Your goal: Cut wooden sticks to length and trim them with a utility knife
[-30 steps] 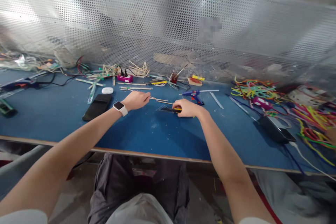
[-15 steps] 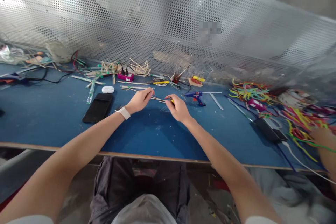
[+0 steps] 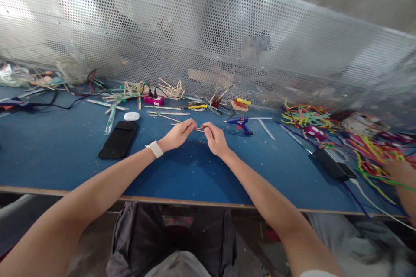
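Observation:
My left hand (image 3: 178,135), a white watch on its wrist, and my right hand (image 3: 215,138) meet above the middle of the blue table (image 3: 65,156). Both pinch a thin wooden stick (image 3: 199,129) that spans the small gap between their fingertips. More thin sticks (image 3: 169,117) lie on the table just behind my left hand. The right hand's fingers are curled, and I cannot make out whether they still hold the yellow-and-black tool seen earlier.
A black phone (image 3: 118,139) and a white case (image 3: 131,116) lie left of my hands. A blue glue gun (image 3: 239,121) lies to the right. Stick models (image 3: 170,88) and a pink power strip (image 3: 154,100) stand by the perforated wall. Coloured pipe cleaners (image 3: 325,121) and another person's hand (image 3: 401,173) are at far right.
My right hand lifted off the table, where it rested on a yellow-and-black tool, and came left to meet my left hand. Both now pinch one stick.

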`<state>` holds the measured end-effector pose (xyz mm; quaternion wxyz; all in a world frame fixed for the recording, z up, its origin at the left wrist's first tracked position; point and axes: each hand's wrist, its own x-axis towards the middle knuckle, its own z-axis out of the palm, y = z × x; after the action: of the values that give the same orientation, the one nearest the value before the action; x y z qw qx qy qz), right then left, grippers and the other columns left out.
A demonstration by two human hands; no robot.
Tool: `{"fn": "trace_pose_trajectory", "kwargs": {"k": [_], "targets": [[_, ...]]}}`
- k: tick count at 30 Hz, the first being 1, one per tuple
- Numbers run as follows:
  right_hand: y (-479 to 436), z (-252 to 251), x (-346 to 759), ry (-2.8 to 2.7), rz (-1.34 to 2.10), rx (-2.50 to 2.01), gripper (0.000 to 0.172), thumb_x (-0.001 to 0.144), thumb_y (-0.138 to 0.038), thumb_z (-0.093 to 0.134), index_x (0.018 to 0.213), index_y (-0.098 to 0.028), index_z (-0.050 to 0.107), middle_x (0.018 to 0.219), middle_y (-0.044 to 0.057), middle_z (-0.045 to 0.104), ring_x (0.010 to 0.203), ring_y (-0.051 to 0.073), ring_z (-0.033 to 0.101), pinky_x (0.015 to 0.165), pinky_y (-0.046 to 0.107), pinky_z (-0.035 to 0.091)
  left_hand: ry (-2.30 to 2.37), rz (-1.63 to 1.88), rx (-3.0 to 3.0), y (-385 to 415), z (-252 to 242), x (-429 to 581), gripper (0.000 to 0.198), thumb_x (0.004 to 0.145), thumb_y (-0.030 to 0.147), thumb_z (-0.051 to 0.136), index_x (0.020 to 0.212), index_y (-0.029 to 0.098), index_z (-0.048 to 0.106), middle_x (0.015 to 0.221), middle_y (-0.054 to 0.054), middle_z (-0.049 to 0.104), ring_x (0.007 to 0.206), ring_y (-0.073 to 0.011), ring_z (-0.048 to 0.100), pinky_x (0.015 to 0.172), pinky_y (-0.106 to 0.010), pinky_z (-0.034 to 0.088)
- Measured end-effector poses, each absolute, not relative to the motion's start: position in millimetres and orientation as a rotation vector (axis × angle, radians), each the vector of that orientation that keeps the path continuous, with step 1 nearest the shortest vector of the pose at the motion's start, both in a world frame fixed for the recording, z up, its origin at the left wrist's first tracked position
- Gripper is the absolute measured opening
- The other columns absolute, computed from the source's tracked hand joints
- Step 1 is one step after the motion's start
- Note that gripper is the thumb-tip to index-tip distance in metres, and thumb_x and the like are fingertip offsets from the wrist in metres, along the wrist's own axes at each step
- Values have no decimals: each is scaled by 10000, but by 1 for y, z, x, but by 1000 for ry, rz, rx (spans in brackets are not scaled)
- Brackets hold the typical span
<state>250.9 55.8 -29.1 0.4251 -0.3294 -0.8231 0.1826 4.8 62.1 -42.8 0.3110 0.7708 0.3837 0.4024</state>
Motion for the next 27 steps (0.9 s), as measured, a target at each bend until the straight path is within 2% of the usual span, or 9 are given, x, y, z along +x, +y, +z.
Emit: {"fn": "trace_pose_trajectory", "kwargs": {"k": [5, 10, 14, 17, 22, 27], "targets": [[52, -26, 251, -2066, 528, -778, 636, 1231, -765, 333, 1053, -257, 672, 877, 22, 682, 799, 211, 626, 820, 365, 494, 928, 1117, 1909, 49, -42, 16, 409, 1164, 512, 754, 1387, 169, 747, 1342, -108, 783, 1160, -237, 787, 1025, -448, 717], [52, -26, 248, -2082, 573, -779, 622, 1205, -812, 372, 933, -278, 540, 778, -25, 567, 712, 188, 541, 749, 354, 422, 879, 1101, 1824, 48, -48, 20, 413, 1174, 531, 736, 1360, 162, 735, 1189, -71, 780, 963, -181, 764, 866, -356, 705], [52, -23, 250, -2123, 601, -770, 638, 1200, -832, 351, 930, -280, 523, 750, -40, 545, 678, 176, 518, 723, 345, 401, 857, 1081, 1771, 49, -55, 24, 419, 1172, 526, 745, 1370, 158, 727, 1139, -56, 772, 883, -156, 743, 787, -311, 687], [50, -22, 251, -2158, 608, -758, 640, 1193, -840, 368, 942, -277, 539, 734, -47, 549, 657, 169, 501, 713, 344, 384, 866, 1104, 1736, 50, -57, 22, 422, 1168, 522, 751, 1382, 159, 730, 1195, -72, 780, 950, -177, 766, 839, -341, 706], [50, -22, 252, -2171, 600, -757, 632, 1205, -822, 349, 1084, -266, 624, 730, -52, 575, 641, 174, 512, 706, 343, 381, 892, 1102, 1716, 51, -56, 16, 432, 1158, 511, 766, 1421, 169, 735, 1341, -108, 779, 1124, -229, 789, 982, -427, 725], [50, -21, 251, -2215, 577, -749, 696, 1187, -863, 330, 980, -269, 628, 770, -15, 621, 691, 194, 566, 727, 348, 416, 873, 1053, 1771, 44, -55, 18, 430, 1154, 502, 772, 1431, 174, 739, 1387, -116, 774, 1182, -246, 787, 1035, -457, 721]]}}
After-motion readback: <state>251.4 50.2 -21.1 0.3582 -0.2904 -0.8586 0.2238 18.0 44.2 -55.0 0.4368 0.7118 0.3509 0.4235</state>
